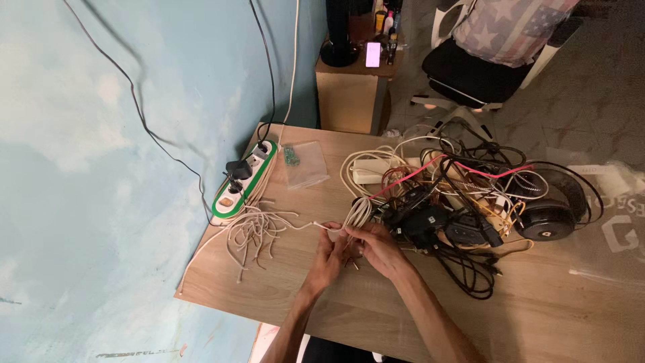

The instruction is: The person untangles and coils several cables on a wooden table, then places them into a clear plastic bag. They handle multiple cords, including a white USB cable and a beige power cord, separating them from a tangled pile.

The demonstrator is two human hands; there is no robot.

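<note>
Room: pale blue wall on one side, tiled floor beyond the far edge of the table [551,296].
Table: light wood, bare along the near edge.
Landmark: tangled heap of cables [463,202] on the middle of the table, black, white, red and yellow strands all knotted together.
White cable [359,214]: looped bundle at the heap's wall-side edge, one thin strand running out from it toward the wall.
Left hand [327,259]: just near of the heap's wall-side edge, fingers closed on the white cable, pinching the strand.
Right hand [379,247]: touching the heap's near edge, fingers curled round the same white cable, close beside the left hand.
Frayed wires [255,235]: loose pale spread between the heap and the wall.
Power strip [245,180]: white with green rim, wall-side of the heap, black plugs seated in it.
Plastic bag [304,163]: clear, between power strip and heap.
Headphones [547,218]: black, caught in the heap's far-from-wall side.
Cabinet [349,91]: small wooden one beyond the heap, off the table.
Chair [484,60]: beyond the heap, patterned cushion on it.
</note>
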